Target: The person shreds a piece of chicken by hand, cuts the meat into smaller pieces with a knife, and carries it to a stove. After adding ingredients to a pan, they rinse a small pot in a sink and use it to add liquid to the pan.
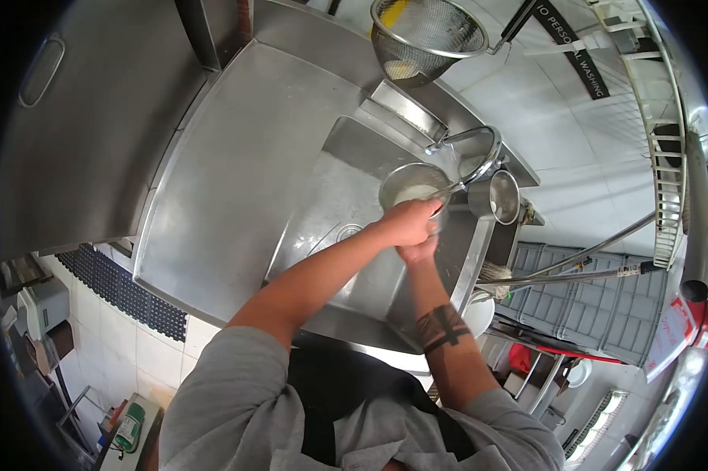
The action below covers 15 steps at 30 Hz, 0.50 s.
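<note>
Fingers curled, left hand lies over right hand at the near side of one pot over one sink; what they pinch, I cannot tell. One strainer's top is cut off.

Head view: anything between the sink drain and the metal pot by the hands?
Bare steel sink floor only, from the drain to the metal pot, in the head view. Left hand is just beside that stretch.
</note>
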Available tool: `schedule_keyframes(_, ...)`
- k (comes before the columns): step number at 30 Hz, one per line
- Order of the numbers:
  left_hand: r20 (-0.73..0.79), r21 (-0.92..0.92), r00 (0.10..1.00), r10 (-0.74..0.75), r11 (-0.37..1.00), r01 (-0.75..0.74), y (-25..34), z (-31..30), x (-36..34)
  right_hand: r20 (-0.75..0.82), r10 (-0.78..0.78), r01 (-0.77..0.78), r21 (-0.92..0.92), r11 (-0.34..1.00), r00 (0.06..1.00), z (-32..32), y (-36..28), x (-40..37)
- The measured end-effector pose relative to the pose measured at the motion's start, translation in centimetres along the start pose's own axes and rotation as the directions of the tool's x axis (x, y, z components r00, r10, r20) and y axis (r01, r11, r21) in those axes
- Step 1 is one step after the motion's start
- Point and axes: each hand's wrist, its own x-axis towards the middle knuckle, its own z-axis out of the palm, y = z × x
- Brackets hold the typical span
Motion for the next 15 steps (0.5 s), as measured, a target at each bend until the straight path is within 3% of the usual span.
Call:
schedule_keyframes(1,0.094,0.084,0.995,-0.028,0.996,0.020,-0.5,0.0,0.2,-0.075,0.013,-0.013,0.012,1.000,0.997,0.3,1.5,-0.9)
schedule_keyframes(2,0.095,0.083,0.995,-0.035,0.996,0.027,-1.4,0.5,0.5,-0.156,0.032,-0.029,0.026,0.999,0.987,0.4,2.9,-2.0)
schedule_keyframes(4,0.219,0.331,0.962,-0.159,0.940,0.080,-3.4,1.4,1.1,-0.237,0.051,-0.041,0.048,0.998,0.970,1.4,3.5,-4.1)
schedule_keyframes(5,0.241,0.405,0.961,-0.138,0.914,0.029,-4.3,1.8,0.6,-0.368,0.114,-0.207,-0.223,0.952,0.923,2.5,2.8,-4.7)
schedule_keyframes(6,0.242,0.410,0.960,-0.143,0.912,0.033,-5.4,2.0,-0.1,-0.507,0.128,-0.385,-0.443,0.809,0.853,3.5,2.2,-5.4)
schedule_keyframes(7,0.283,0.488,0.956,-0.078,0.870,-0.074,-6.8,2.4,-0.9,-0.536,-0.027,-0.418,-0.687,0.594,0.844,4.0,1.2,-5.6)
schedule_keyframes(8,0.332,0.554,0.943,-0.013,0.812,-0.184,-8.0,2.7,-1.8,-0.470,-0.132,-0.342,-0.782,0.521,0.873,4.3,0.0,-5.1)
schedule_keyframes(9,0.264,0.613,0.956,0.124,0.744,-0.266,-9.3,2.7,-2.8,-0.388,-0.235,-0.261,-0.863,0.433,0.891,4.8,-1.5,-4.2)
schedule_keyframes(11,0.298,0.653,0.943,0.148,0.689,-0.315,-9.5,1.5,-3.3,-0.228,-0.304,-0.097,-0.915,0.392,0.925,7.9,-4.1,-3.2)
schedule_keyframes(13,0.340,0.717,0.917,0.210,0.574,-0.397,-9.0,0.5,-3.8,-0.166,-0.391,-0.079,-0.970,0.231,0.905,9.1,-6.4,-0.9)
schedule_keyframes(15,0.340,0.708,0.902,0.264,0.560,-0.431,-9.0,-0.1,-4.1,-0.160,-0.386,-0.049,-0.959,0.280,0.909,9.0,-8.6,1.5)
